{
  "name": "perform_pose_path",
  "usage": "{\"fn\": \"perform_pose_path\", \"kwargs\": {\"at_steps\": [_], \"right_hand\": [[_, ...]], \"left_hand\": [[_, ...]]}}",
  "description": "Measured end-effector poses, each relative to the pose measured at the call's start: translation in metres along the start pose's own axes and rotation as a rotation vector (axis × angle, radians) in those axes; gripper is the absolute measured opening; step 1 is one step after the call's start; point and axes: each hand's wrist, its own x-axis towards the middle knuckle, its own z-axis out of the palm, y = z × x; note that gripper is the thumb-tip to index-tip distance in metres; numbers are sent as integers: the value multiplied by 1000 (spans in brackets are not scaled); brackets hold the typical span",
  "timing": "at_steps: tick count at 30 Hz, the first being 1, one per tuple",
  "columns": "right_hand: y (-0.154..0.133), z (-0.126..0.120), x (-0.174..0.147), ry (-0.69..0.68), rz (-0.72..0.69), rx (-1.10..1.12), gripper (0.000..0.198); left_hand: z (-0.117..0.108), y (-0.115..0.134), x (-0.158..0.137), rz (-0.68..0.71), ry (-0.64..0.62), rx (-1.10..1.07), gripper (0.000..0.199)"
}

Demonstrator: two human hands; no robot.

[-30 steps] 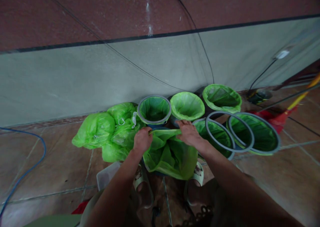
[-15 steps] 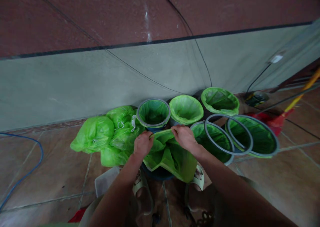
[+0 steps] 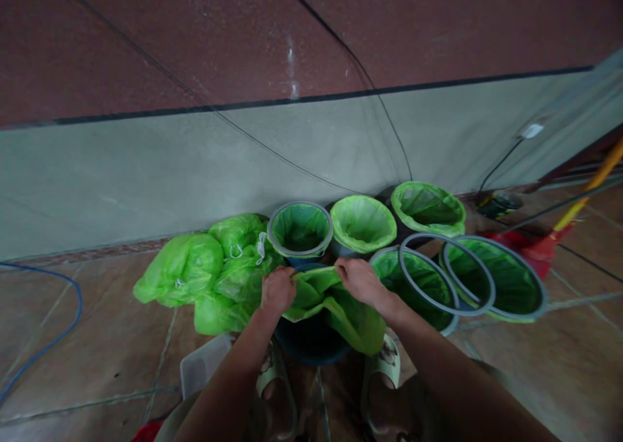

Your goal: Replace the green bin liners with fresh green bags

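A green garbage bag (image 3: 357, 322) hangs loosely over a dark trash can (image 3: 311, 344) between my feet. My left hand (image 3: 279, 291) is closed on the left part of the bag's rim. Closed on the same rim further right is my right hand (image 3: 361, 280), so the edge is stretched between them at the can's far side. The bag's lower right part drapes outside the can, and the can's dark inside shows at the front. Just beyond my hands stands a lined can with a grey ring (image 3: 300, 229) on its rim.
Green tied bags (image 3: 182, 270) are heaped on the left. Lined cans (image 3: 364, 224) stand along the wall and at right, with a loose grey ring (image 3: 491, 280) across two. A white container (image 3: 204, 364), red dustpan (image 3: 540, 254) and blue hose (image 3: 78, 306) lie around.
The bag's near edge has lifted away from the can's front, uncovering more of its dark inside. Both hands keep hold of the rim. The view has tilted slightly upward.
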Motion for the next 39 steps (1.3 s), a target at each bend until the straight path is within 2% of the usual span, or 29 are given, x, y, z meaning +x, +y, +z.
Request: {"fn": "perform_pose_path", "kwargs": {"at_steps": [5,9,13,18,20,23,29,32,37,39], "right_hand": [[-5,-3,-7,-51,25,-64,29],[-7,-5,-8,-34,83,-60,29],[-3,-6,-8,57,150,6,30],[5,-9,-10,191,241,83,31],[8,-10,-11,194,273,82,31],[10,-11,-15,127,273,23,31],[2,4,-27,-66,135,-20,28],[-2,11,-29,-49,121,0,28],[3,21,-20,-10,242,1,32],[7,28,-17,-8,278,10,32]], "left_hand": [[6,-2,-1,-50,-43,2,32],[9,-3,-5,-115,-173,73,39],[16,-7,-7,-141,-257,97,43],[23,-11,-8,-169,-296,141,25],[20,-15,-8,-178,-292,153,27],[6,-26,-5,-158,-255,159,29],[-21,-55,-6,-86,-245,144,25],[-17,-55,-10,-64,-236,118,26],[4,-38,-9,-49,-176,39,43],[10,-34,-6,-66,-154,-46,36]]}}
